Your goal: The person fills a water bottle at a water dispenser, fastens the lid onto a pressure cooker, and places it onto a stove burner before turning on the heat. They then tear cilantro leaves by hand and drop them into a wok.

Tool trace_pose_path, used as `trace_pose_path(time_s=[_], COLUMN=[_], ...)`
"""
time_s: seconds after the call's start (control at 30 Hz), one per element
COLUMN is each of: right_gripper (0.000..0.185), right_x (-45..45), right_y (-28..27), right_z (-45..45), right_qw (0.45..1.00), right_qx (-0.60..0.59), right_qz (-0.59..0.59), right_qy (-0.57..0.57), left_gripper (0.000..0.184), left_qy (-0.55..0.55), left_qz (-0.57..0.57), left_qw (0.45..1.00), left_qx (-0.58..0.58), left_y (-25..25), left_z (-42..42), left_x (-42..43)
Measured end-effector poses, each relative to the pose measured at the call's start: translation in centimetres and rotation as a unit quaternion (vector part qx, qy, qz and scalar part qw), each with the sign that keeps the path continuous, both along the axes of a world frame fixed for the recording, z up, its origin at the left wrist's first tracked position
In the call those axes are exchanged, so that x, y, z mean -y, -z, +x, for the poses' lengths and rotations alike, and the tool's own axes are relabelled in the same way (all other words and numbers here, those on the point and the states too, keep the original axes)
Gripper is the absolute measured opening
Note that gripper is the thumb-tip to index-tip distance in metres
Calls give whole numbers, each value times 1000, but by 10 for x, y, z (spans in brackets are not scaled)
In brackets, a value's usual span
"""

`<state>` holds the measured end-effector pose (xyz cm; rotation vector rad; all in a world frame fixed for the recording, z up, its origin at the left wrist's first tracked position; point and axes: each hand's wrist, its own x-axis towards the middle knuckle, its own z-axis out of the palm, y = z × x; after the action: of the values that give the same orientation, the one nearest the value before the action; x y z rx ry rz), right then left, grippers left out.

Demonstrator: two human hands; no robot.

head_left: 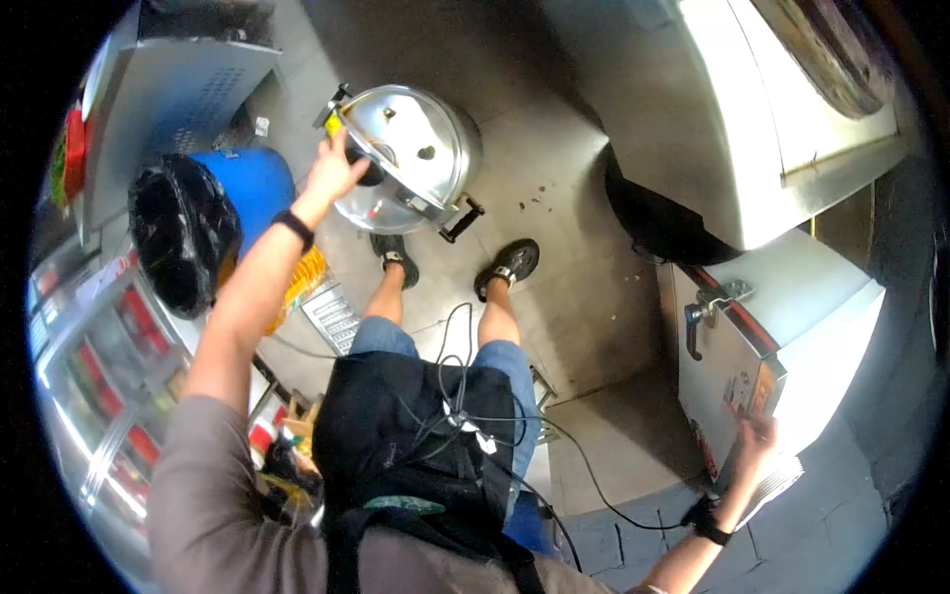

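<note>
A large round metal pot (465, 148) with a shiny clamped lid (401, 124) stands on the floor in front of my feet, and looks like a pressure cooker. My left hand (336, 173) reaches to the lid's near left side, its fingers bent around the black knob (372, 171) on the crossbar. Just beyond my fingertips is a yellow patch (333, 126). Black side handles (462, 219) stick out from the pot. Far to the right, my right hand (757, 436) is closed at the edge of a metal cabinet (816, 317), beside an orange label (763, 388); what it grips is unclear.
A blue barrel (252, 183) and a black bag (178, 233) stand left of the pot. A glass-fronted case (109, 376) is at the left edge. Loose cables (584, 455) cross my lap and trail right. Crumbs (534, 203) dot the floor.
</note>
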<state>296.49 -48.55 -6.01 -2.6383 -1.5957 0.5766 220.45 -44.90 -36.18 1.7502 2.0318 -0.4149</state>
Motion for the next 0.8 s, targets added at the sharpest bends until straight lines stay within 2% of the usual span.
trace_pose_path(time_s=[0.03,0.07,0.1,0.13,0.17,0.23,0.27,0.3,0.33,0.4,0.43,0.47,0.5,0.53,0.57,0.6,0.67,0.8], right_gripper=[27,28,28,28,29,27,28,29,30,28,27,26,26,26,26,25,24,22], right_x=[-4,-10,-15,-22,-33,-56,-68,-79,-92,-114,-124,-133,-143,-149,-155,-159,-166,-174], right_y=[8,19,37,59,80,125,151,175,198,250,266,283,300,316,333,347,366,402], right_z=[-52,-101,-148,-192,-233,-305,-337,-369,-401,-455,-484,-511,-534,-556,-577,-596,-628,-663], right_qw=[997,990,985,974,956,931,909,898,887,869,867,864,854,843,841,840,834,820], right_qx=[-7,-14,-88,-160,-179,-211,-236,-252,-269,-272,-269,-267,-286,-304,-302,-299,-296,-315], right_qz=[-23,-44,-38,-34,-17,4,39,49,62,84,71,59,67,73,81,89,104,106], right_qy=[-67,-135,-144,-155,-233,-299,-342,-356,-370,-404,-414,-422,-430,-437,-442,-445,-453,-465], left_gripper=[87,102,114,113,98,63,45,31,32,39,43,54,57,60,60,61,62,63], left_qy=[-337,-623,-621,-657,-598,-382,-215,-147,187,273,154,-12,-196,-374,-483,-580,-544,-480], left_qz=[-87,-159,-132,-60,-94,-94,-58,-17,-4,114,99,135,149,154,54,2,66,41], left_qw=[925,713,685,710,763,910,974,980,982,949,974,978,944,873,808,694,716,739], left_qx=[149,279,358,245,227,130,46,133,27,112,136,158,220,274,332,428,433,471], left_y=[-6,-10,28,37,18,11,23,9,19,16,15,5,16,31,54,26,56,60], left_z=[4,-1,-5,13,20,26,26,26,17,-5,-9,-17,-26,-36,-55,-61,-68,-66], left_x=[-14,-23,-8,-13,-20,-15,-4,-1,12,25,28,29,30,32,34,33,59,79])
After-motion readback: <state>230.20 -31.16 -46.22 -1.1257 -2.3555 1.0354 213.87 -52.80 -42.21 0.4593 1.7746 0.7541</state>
